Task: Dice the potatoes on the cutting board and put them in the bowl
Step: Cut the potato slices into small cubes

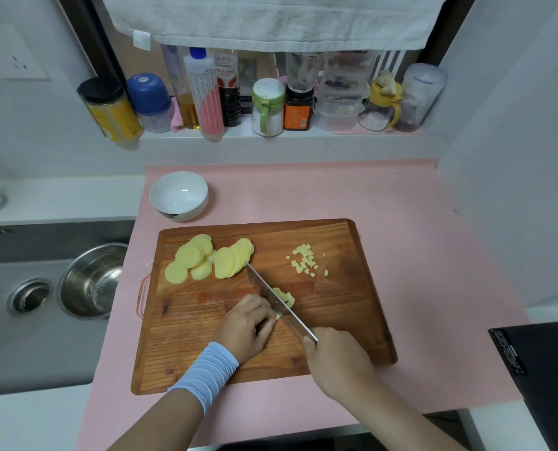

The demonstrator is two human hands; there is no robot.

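A wooden cutting board lies on a pink mat. Yellow potato slices are fanned out at its far left. A small heap of potato dice sits at its far right. My right hand grips the handle of a knife, whose blade runs diagonally over the potato strips in the middle of the board. My left hand has its fingers curled down on those strips, right against the blade. The white bowl stands empty beyond the board's far left corner.
A sink to the left holds a steel bowl. Jars and bottles line the shelf at the back. A white cloth hangs above them. A black appliance sits at the right edge.
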